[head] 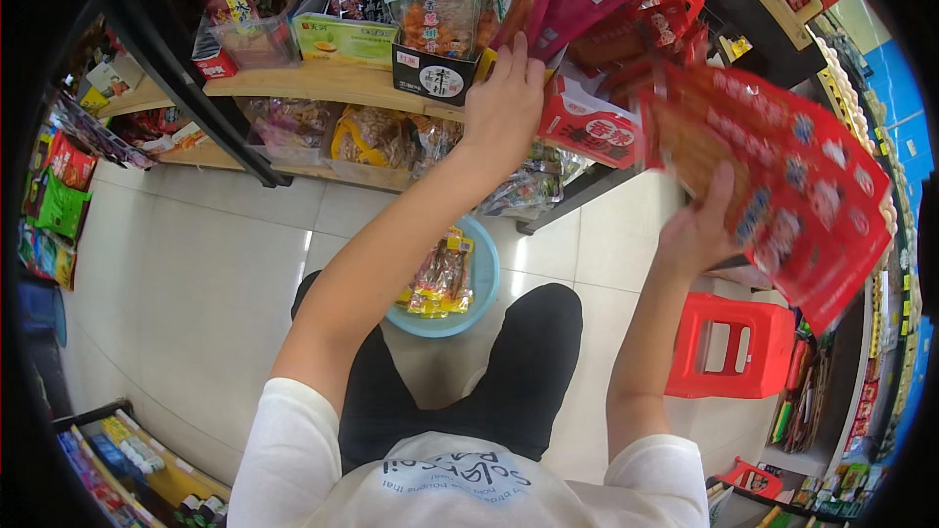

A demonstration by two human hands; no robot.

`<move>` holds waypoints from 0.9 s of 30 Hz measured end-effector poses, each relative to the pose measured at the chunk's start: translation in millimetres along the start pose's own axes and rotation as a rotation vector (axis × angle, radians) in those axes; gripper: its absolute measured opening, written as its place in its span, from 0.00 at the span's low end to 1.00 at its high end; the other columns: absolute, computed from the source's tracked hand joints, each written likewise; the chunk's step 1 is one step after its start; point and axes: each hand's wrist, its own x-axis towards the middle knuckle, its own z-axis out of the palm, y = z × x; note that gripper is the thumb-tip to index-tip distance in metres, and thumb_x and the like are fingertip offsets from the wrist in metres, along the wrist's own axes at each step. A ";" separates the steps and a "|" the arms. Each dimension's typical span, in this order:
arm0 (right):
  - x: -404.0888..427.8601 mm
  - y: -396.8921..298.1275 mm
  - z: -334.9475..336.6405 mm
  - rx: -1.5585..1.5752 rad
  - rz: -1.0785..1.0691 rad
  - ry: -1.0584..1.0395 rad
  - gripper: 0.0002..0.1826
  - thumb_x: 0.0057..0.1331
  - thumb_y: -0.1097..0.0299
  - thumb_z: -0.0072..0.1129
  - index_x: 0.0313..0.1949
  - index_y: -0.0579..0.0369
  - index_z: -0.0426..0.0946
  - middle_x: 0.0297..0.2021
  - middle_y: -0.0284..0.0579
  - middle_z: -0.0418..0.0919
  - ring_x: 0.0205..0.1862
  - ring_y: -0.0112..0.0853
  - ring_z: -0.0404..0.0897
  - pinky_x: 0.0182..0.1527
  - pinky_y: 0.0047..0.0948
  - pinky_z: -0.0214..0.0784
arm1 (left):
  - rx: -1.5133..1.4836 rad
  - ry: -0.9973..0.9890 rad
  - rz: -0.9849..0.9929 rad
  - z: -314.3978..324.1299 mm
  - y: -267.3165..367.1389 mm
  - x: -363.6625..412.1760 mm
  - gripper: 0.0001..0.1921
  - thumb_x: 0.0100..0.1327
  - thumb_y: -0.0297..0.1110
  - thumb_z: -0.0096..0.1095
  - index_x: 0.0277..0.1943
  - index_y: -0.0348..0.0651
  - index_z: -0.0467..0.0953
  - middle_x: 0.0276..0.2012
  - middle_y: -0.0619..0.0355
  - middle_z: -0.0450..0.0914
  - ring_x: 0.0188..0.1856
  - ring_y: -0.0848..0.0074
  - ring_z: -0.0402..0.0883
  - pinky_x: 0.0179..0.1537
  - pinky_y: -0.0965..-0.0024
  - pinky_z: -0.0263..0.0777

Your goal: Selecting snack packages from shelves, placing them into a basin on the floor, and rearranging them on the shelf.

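Note:
My left hand (pixel 506 99) reaches to the upper shelf, its fingers against the front of a display box that holds pink snack pouches (pixel 539 4). Whether it grips the box or only rests there is hard to see. Red snack packets (pixel 799 176), fanned out and blurred, are in my right hand (pixel 700 231), thumb on top. They are off the shelf, to the right of a red and white display box (pixel 590 125). Left of my left hand, a black display box (pixel 433 77) holds a clear-windowed snack pouch (pixel 436 7).
A light blue plastic basket (pixel 484 286) with yellow-edged snack packets (pixel 444 271) stands on the tiled floor (pixel 220 249) by my knees. To the right is a red plastic stool (pixel 733 345). A dark metal shelf post (pixel 198 81) rises at left. Lower shelves hold more packets (pixel 370 136).

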 end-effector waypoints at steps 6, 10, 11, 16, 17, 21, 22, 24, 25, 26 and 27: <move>-44.2 -27.8 -41.2 0.038 0.535 -0.100 0.26 0.61 0.78 0.56 0.59 0.58 0.62 0.54 0.43 0.70 0.55 0.32 0.72 0.59 0.35 0.65 | -0.085 -0.037 -0.060 2.3 -0.7 10.1 0.18 0.50 0.23 0.58 0.46 0.34 0.67 0.62 0.43 0.66 0.64 0.58 0.66 0.48 0.60 0.75; -67.3 -30.3 -53.1 0.022 0.753 -0.194 0.27 0.59 0.75 0.59 0.58 0.60 0.63 0.52 0.44 0.72 0.54 0.31 0.73 0.59 0.33 0.64 | -0.124 0.066 0.016 -2.8 0.5 -0.4 0.23 0.52 0.23 0.57 0.54 0.35 0.67 0.61 0.46 0.67 0.64 0.59 0.66 0.51 0.58 0.73; -70.0 -29.8 -52.9 0.020 0.758 -0.183 0.27 0.59 0.75 0.59 0.58 0.60 0.63 0.52 0.44 0.72 0.54 0.31 0.73 0.59 0.33 0.64 | -0.125 0.056 0.024 -5.2 0.0 -4.5 0.23 0.52 0.23 0.57 0.54 0.35 0.67 0.61 0.46 0.67 0.64 0.59 0.66 0.51 0.58 0.73; -69.5 -27.0 -40.4 0.060 0.923 -0.203 0.27 0.54 0.76 0.64 0.54 0.61 0.66 0.46 0.45 0.76 0.48 0.32 0.77 0.53 0.32 0.69 | -0.702 -0.080 -0.154 -56.6 15.9 -34.4 0.23 0.61 0.36 0.60 0.57 0.36 0.67 0.58 0.47 0.72 0.59 0.63 0.72 0.54 0.65 0.70; -69.1 -27.3 -38.9 0.094 0.996 -0.265 0.27 0.54 0.76 0.65 0.53 0.62 0.67 0.45 0.46 0.77 0.48 0.33 0.78 0.53 0.32 0.69 | -1.092 -0.205 -0.400 -67.2 20.5 -47.1 0.25 0.61 0.40 0.63 0.57 0.35 0.68 0.56 0.47 0.74 0.55 0.63 0.75 0.53 0.68 0.70; -75.9 -30.3 -21.4 0.121 1.140 -0.389 0.26 0.54 0.74 0.66 0.52 0.64 0.68 0.44 0.47 0.78 0.45 0.32 0.80 0.48 0.31 0.73 | -1.784 -0.662 -0.966 -88.7 15.4 -98.0 0.27 0.63 0.44 0.63 0.59 0.36 0.67 0.54 0.52 0.75 0.53 0.71 0.76 0.53 0.70 0.70; -78.7 -29.1 -20.0 0.095 1.152 -0.404 0.26 0.54 0.74 0.67 0.51 0.65 0.69 0.44 0.48 0.78 0.43 0.32 0.80 0.46 0.31 0.74 | -1.821 -0.799 -0.961 -91.7 12.8 -109.8 0.27 0.63 0.42 0.64 0.60 0.37 0.66 0.54 0.54 0.75 0.53 0.75 0.75 0.53 0.71 0.70; -84.1 -25.5 -20.7 0.083 1.175 -0.431 0.25 0.54 0.74 0.67 0.51 0.65 0.69 0.44 0.48 0.79 0.42 0.32 0.81 0.47 0.31 0.74 | -1.880 -0.961 -0.860 -93.2 6.4 -122.5 0.28 0.60 0.36 0.67 0.60 0.37 0.65 0.53 0.55 0.75 0.53 0.77 0.75 0.54 0.70 0.69; -87.7 -25.2 -21.5 0.068 1.185 -0.462 0.25 0.54 0.74 0.67 0.50 0.65 0.69 0.43 0.48 0.79 0.42 0.32 0.81 0.47 0.31 0.74 | -1.875 -0.960 -0.881 -94.3 4.9 -127.2 0.28 0.60 0.36 0.67 0.60 0.37 0.65 0.53 0.55 0.75 0.53 0.77 0.75 0.54 0.70 0.69; -91.5 -26.5 -21.6 0.069 1.202 -0.466 0.25 0.54 0.74 0.67 0.50 0.65 0.69 0.43 0.48 0.79 0.42 0.32 0.81 0.47 0.31 0.74 | -1.872 -0.917 -0.893 -95.6 4.5 -131.5 0.28 0.58 0.33 0.69 0.59 0.37 0.66 0.53 0.55 0.75 0.53 0.76 0.75 0.54 0.70 0.69; -93.4 -27.1 -21.3 0.013 1.162 -0.499 0.24 0.54 0.74 0.68 0.50 0.65 0.70 0.43 0.48 0.79 0.43 0.31 0.80 0.47 0.31 0.74 | -1.871 -0.873 -0.899 -95.4 4.6 -134.7 0.28 0.57 0.31 0.70 0.59 0.37 0.66 0.52 0.55 0.75 0.53 0.76 0.75 0.54 0.70 0.69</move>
